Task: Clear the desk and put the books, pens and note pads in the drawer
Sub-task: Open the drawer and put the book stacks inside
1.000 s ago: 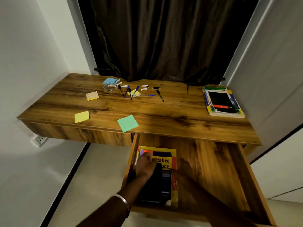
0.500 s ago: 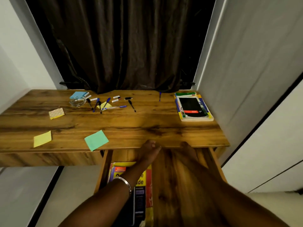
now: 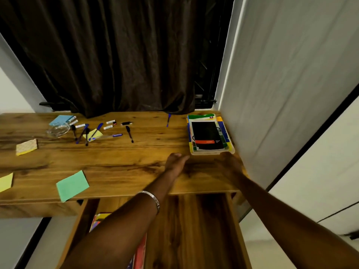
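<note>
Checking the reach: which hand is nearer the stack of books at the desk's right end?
Right hand, just below the stack of books; left hand lies lower-left, farther.

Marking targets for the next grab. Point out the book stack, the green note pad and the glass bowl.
book stack (image 3: 207, 135): head view, on the black top cover.
green note pad (image 3: 72, 185): head view, middle of the top sheet.
glass bowl (image 3: 57, 130): head view, inside its rim.

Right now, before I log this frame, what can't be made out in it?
Head view only:
- Books in the drawer: mostly hidden by the left forearm; only a corner shows.
- Yellow pad: cut off by the left edge.
- Right hand: dark and blurred, fingers unclear, contact with the book stack uncertain.
- Pens: too small to count caps.
</note>
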### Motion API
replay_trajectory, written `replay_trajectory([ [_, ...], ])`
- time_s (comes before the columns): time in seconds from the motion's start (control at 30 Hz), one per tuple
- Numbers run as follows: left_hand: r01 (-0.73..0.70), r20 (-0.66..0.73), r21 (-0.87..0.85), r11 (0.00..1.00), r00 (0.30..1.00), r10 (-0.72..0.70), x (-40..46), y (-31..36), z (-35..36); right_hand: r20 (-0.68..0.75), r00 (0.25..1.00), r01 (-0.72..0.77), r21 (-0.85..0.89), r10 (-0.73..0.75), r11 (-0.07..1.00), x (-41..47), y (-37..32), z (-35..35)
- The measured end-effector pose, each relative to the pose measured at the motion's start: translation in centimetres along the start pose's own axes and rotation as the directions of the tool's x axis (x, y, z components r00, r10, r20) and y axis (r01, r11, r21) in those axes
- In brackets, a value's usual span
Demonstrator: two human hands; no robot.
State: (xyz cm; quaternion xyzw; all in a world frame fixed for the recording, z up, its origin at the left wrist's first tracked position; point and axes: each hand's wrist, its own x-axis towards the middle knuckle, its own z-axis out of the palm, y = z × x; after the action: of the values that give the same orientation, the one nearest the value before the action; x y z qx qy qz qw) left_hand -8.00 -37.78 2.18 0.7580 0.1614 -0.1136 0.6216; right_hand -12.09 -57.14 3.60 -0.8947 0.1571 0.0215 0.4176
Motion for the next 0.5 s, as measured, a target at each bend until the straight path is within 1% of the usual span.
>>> replay_trajectory([
  [0.07,0.027,0.031,-0.065,0.997,0.999,-0.025,1.4,0.7,1.1,-0.009,1.0,-0.027,0.041,0.027,0.999,1.8,0.5,-0.4],
  [0.1,0.039,0.043,-0.074,0.996,0.998,-0.036,2.2,0.9,1.7,-0.019,0.998,-0.052,0.029,0.052,0.998,2.9,0.8,-0.6],
  [0.2,0.069,0.064,-0.05,0.996,0.996,-0.066,4.6,1.6,3.1,-0.052,0.994,-0.098,0.05,0.101,0.994,6.0,0.9,-1.0],
  [0.37,0.081,0.12,-0.017,0.997,0.99,-0.078,7.8,3.0,5.2,-0.014,0.985,-0.169,0.137,0.173,0.976,10.8,1.5,-1.2],
  [0.5,0.089,0.088,-0.058,0.994,0.993,-0.084,10.3,2.7,6.5,0.016,0.978,-0.208,0.232,0.21,0.95,13.1,2.5,-1.0],
])
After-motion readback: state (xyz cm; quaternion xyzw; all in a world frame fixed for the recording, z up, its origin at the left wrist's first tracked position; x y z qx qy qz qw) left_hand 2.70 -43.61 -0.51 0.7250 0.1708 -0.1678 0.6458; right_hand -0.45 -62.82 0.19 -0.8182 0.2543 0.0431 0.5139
